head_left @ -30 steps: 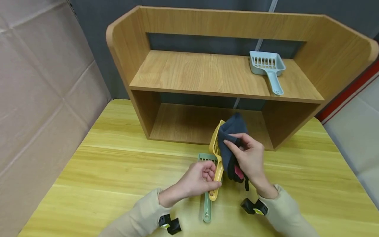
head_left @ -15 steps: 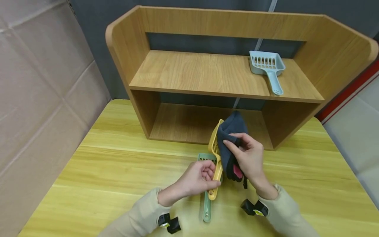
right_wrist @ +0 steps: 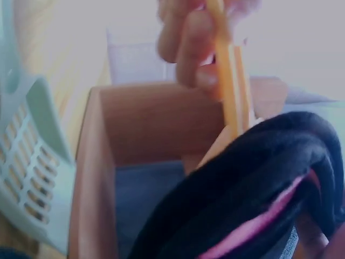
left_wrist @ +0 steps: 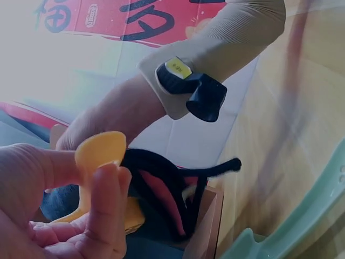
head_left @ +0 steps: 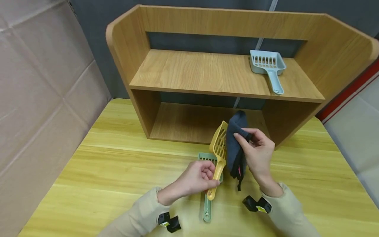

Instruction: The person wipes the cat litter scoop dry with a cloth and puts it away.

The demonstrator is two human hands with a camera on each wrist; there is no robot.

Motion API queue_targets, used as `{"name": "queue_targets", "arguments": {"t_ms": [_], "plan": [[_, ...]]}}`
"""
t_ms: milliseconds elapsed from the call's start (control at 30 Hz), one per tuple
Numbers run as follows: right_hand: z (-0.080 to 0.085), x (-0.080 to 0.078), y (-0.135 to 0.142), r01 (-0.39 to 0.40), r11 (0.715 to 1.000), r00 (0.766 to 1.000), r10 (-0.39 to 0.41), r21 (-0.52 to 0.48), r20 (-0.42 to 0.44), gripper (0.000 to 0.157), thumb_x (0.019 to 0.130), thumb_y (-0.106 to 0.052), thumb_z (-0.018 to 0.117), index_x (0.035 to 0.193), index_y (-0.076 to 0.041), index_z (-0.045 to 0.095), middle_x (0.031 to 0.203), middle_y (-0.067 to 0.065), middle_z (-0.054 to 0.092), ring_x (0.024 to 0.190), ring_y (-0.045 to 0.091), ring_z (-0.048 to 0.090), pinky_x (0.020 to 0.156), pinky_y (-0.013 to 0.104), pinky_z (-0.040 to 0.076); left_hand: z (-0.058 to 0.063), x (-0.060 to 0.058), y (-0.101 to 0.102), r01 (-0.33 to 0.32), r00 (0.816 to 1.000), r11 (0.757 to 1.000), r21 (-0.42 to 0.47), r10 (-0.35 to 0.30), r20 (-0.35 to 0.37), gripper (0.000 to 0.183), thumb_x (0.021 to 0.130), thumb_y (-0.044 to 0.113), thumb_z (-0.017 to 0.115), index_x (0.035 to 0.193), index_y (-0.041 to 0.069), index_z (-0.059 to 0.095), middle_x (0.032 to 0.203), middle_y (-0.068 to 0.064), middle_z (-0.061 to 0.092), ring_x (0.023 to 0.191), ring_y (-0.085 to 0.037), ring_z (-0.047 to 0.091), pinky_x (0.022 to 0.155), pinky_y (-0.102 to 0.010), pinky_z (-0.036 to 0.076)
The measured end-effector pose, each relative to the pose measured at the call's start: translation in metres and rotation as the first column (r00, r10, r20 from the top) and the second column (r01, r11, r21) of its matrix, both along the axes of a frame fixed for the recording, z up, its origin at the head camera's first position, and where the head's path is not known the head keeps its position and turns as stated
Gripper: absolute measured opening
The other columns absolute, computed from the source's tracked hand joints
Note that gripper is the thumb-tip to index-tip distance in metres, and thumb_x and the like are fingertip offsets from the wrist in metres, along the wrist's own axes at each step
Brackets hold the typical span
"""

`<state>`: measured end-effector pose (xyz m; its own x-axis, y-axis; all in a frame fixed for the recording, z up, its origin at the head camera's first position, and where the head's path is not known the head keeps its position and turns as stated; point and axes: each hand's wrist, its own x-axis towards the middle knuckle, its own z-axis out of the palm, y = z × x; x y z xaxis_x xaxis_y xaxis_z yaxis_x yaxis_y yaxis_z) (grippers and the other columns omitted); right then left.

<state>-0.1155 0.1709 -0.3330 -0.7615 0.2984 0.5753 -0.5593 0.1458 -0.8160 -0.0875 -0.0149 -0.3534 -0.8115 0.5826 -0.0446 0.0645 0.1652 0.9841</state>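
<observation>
My left hand [head_left: 193, 177] pinches the handle of a yellow litter scoop [head_left: 218, 144] between thumb and fingers, its slotted head pointing up and away. In my right hand [head_left: 260, 154] is a dark blue cloth [head_left: 235, 144] with black edging and a pink inside, gripped near its upper edge and hanging just right of the scoop's head. The right wrist view shows the cloth's black folds [right_wrist: 259, 156] close up, overlapping the yellow scoop. Below the held scoop, a green litter scoop [head_left: 207, 209] lies on the table, partly hidden by my left hand.
A two-tier wooden shelf [head_left: 189, 89] stands at the back of the wood-grain table [head_left: 118, 171]. On its upper board, at the right, sits a light blue litter scoop [head_left: 273, 77]. A pale padded wall [head_left: 44, 82] borders the left side.
My right hand has shifted right with the cloth, drawing it off the yellow scoop's head and baring more of its slots. The yellow scoop has turned slightly; my left hand stays almost in place.
</observation>
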Motion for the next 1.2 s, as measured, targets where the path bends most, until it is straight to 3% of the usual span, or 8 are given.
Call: {"name": "queue_targets", "arguments": {"t_ms": [133,267,400,533,767,1000,1200], "plan": [[0.008,0.010,-0.005,-0.063,0.998,0.998,0.062,-0.015,-0.016,0.016,0.072,0.016,0.070,0.086,0.016,0.063,0.078,0.003,0.068,0.063,0.008,0.065,0.054,0.014,0.051,0.000,0.000,0.002,0.011,0.998,0.999,-0.033,-0.013,-0.054,0.014,0.075,-0.002,0.069,0.076,0.001,0.056,0.063,0.007,0.050,0.048,0.001,0.046,0.044,-0.015,0.041],[0.012,0.017,-0.013,-0.055,0.982,0.998,0.062,0.181,-0.029,0.017,0.072,0.013,0.072,0.088,0.009,0.068,0.081,0.008,0.069,0.066,0.006,0.066,0.055,0.015,0.051,-0.001,0.000,0.006,0.028,0.994,0.996,-0.083,-0.037,-0.107,0.013,0.075,-0.003,0.067,0.074,0.002,0.055,0.060,0.007,0.051,0.044,0.000,0.048,0.042,-0.015,0.040],[0.012,0.016,-0.017,0.011,0.916,0.997,0.021,0.402,-0.076,0.021,0.070,0.009,0.077,0.088,0.001,0.071,0.082,0.010,0.070,0.067,0.008,0.065,0.058,0.013,0.050,-0.004,0.001,0.009,0.029,0.985,0.990,-0.139,-0.052,-0.163,0.015,0.074,-0.003,0.066,0.072,0.004,0.053,0.059,0.007,0.049,0.043,0.000,0.046,0.042,-0.014,0.040],[0.012,0.008,-0.014,0.070,0.847,0.993,-0.012,0.527,-0.114,0.021,0.069,0.006,0.079,0.088,-0.001,0.073,0.082,0.009,0.071,0.065,0.015,0.064,0.058,0.012,0.046,-0.006,0.002,0.007,0.026,0.979,0.985,-0.169,-0.059,-0.194,0.016,0.074,-0.001,0.067,0.072,0.006,0.052,0.060,0.008,0.048,0.048,0.001,0.045,0.045,-0.013,0.038],[0.018,0.001,-0.003,0.138,0.813,0.989,-0.085,0.566,-0.119,0.020,0.069,0.005,0.079,0.087,-0.001,0.074,0.079,0.010,0.071,0.051,0.008,0.055,0.047,0.010,0.037,-0.007,0.004,0.005,0.064,0.983,0.987,-0.146,-0.088,-0.164,0.017,0.073,-0.004,0.066,0.073,0.005,0.051,0.061,0.007,0.048,0.051,0.002,0.043,0.049,-0.012,0.038],[0.019,0.008,-0.007,0.069,0.778,0.993,0.003,0.625,-0.115,0.024,0.066,0.006,0.080,0.087,-0.001,0.073,0.081,0.009,0.071,0.061,0.014,0.063,0.053,0.012,0.045,-0.007,0.002,0.002,0.061,0.976,0.985,-0.162,-0.093,-0.199,0.014,0.072,-0.001,0.066,0.074,0.005,0.053,0.061,0.008,0.048,0.051,0.003,0.044,0.048,-0.013,0.039],[0.019,0.000,-0.001,0.146,0.776,0.988,-0.085,0.613,-0.127,0.022,0.066,0.006,0.080,0.086,-0.001,0.073,0.078,0.010,0.071,0.052,0.011,0.057,0.048,0.010,0.039,-0.007,0.002,0.001,0.071,0.973,0.984,-0.162,-0.104,-0.204,0.016,0.073,-0.003,0.066,0.073,0.005,0.053,0.061,0.009,0.047,0.051,0.003,0.043,0.049,-0.012,0.039]]}}
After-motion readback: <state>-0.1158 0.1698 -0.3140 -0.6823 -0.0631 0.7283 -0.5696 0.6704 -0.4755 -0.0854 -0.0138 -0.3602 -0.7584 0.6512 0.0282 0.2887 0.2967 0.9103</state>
